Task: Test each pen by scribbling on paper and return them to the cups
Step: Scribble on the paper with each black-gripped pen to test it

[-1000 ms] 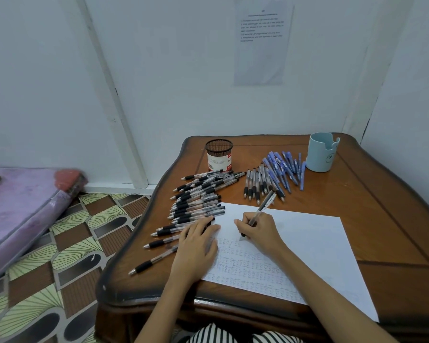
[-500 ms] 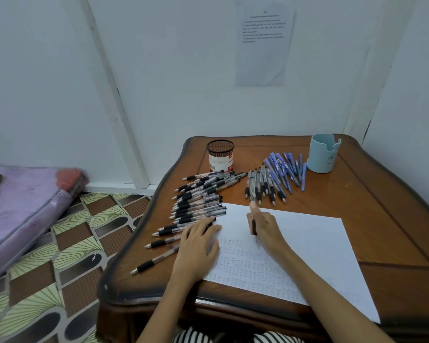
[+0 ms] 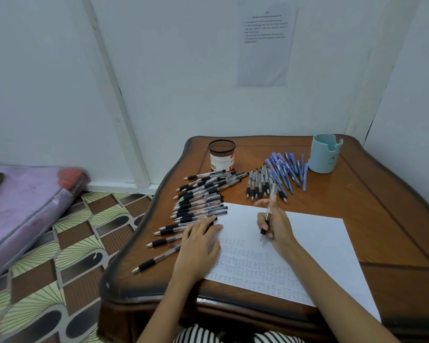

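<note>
1. A white paper point(image 3: 307, 241) lies on a brown wooden worktop point(image 3: 372, 206); rows of small scribbles point(image 3: 248, 262) cover its near left part.
2. The right hand point(image 3: 276, 225) is over the paper's far half, thumb and fingers pinching a clear pen point(image 3: 267, 219) with a black grip; the pen stands steeply, tip down; whether the tip touches the paper cannot be told.
3. The left hand point(image 3: 201, 241) lies flat on the paper's left edge, fingers straight and close together.
4. Left of the paper, a long spread of black-grip pens point(image 3: 203, 194) lies on the worktop, some under the left fingers.
5. Just beyond the paper's far edge lie a short row of black-grip pens point(image 3: 256, 184) and, to its right, a fan of blue pens point(image 3: 285, 169).
6. Further beyond the paper stand a black mesh cup point(image 3: 222, 155), to the left, and a pale blue cup point(image 3: 326, 154), to the right, just beside the blue pens.
7. Well beyond the paper, a printed notice point(image 3: 265, 40) hangs on the white wall; far to the paper's left lie a patterned floor point(image 3: 60, 268) and a purple mattress point(image 3: 22, 206).
</note>
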The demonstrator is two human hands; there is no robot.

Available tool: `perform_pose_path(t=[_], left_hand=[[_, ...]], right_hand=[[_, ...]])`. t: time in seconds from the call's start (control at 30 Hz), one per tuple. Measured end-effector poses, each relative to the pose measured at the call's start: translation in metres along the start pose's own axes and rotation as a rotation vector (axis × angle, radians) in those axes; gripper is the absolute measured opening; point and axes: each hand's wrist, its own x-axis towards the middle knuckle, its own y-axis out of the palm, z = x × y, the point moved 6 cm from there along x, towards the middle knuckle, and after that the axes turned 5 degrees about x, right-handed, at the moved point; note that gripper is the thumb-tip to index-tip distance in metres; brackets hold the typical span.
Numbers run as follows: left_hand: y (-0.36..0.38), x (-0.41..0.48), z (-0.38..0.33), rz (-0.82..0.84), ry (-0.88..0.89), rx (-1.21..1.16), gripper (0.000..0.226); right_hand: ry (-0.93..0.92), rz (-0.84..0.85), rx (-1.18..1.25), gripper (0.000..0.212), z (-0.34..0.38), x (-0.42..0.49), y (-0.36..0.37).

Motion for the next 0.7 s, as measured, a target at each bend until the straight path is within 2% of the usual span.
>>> perform_pose_path(t=[0.2,0.33,0.47,0.6,0.7], left_hand=[[-0.001,-0.001,-0.001,-0.014,0.007,-0.009,0.039],[0.000,-0.001,-0.001,-0.014,0.011,-0.002,0.038],[0.000,-0.001,-0.001,-0.009,0.007,-0.001,0.039],[-0.001,-0.001,-0.001,-0.010,0.006,-0.007,0.039],[-0.001,-0.001,-0.001,-0.012,0.006,-0.012,0.039]], right_hand=[[0.084,-0.012,0.146,0.051,-0.003,0.002,0.001],[0.085,-0.110,0.092,0.047,-0.005,0.004,0.000],[0.212,-0.189,-0.260,0.017,-0.003,0.027,-0.011],[0.206,-0.136,-0.721,0.021,0.021,0.066,-0.030],[0.171,-0.156,-0.895,0.018,0.043,0.088,-0.040]])
